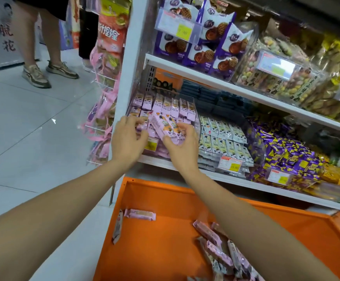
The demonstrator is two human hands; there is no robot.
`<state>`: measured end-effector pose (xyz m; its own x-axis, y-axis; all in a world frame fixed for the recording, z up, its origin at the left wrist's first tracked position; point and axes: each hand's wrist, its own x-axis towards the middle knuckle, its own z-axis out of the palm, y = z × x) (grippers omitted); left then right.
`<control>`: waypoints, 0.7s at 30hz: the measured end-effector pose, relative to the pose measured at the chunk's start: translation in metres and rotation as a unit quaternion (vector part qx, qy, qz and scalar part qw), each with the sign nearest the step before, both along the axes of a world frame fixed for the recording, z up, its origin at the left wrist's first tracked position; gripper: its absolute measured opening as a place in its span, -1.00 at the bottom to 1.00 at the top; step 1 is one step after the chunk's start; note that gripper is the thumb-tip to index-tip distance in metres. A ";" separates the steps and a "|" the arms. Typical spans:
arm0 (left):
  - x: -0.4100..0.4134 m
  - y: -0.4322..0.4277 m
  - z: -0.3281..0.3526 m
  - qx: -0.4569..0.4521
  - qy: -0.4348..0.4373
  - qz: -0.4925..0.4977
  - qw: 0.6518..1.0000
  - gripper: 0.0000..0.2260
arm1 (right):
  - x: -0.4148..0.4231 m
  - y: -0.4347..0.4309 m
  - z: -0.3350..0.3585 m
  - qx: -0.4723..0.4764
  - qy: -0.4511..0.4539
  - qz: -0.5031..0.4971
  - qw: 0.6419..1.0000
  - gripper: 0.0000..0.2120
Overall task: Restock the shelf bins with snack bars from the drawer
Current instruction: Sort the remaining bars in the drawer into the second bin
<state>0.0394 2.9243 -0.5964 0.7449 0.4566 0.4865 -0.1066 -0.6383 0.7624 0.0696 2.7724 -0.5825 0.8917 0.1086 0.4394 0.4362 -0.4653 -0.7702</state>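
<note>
My right hand (180, 146) grips a small stack of pink snack bars (166, 127) at the front of the clear shelf bin (195, 110), which holds rows of upright pink bars (163, 105). My left hand (127, 136) reaches into the same bin beside it, fingers curled over bars at the bin's left front. Below me the orange drawer (165, 199) stands pulled out. One pink bar (139, 214) lies near its back left, another leans on the left wall, and several loose pink bars (219, 250) are piled under my right forearm.
To the right of the pink bin stand bins of white bars (223, 136) and purple-yellow candies (282, 155). The shelf above carries purple waffle packs (201, 37) and clear snack tubs. A hanging rack of pink bags (102, 110) is at left. A person's legs (41, 63) stand on the tiled aisle.
</note>
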 end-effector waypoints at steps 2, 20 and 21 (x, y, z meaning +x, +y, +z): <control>0.004 0.021 -0.011 0.121 0.009 0.026 0.992 -0.57 | 0.012 0.015 0.008 -0.011 0.017 -0.002 1.000 -0.60; 0.009 0.072 -0.041 0.184 0.005 -0.079 0.980 -0.30 | 0.054 0.109 0.012 -0.105 0.032 -0.024 0.994 -0.47; 0.009 0.073 -0.041 0.185 0.006 -0.078 0.980 -0.30 | 0.055 0.109 0.013 -0.109 0.036 -0.014 0.993 -0.47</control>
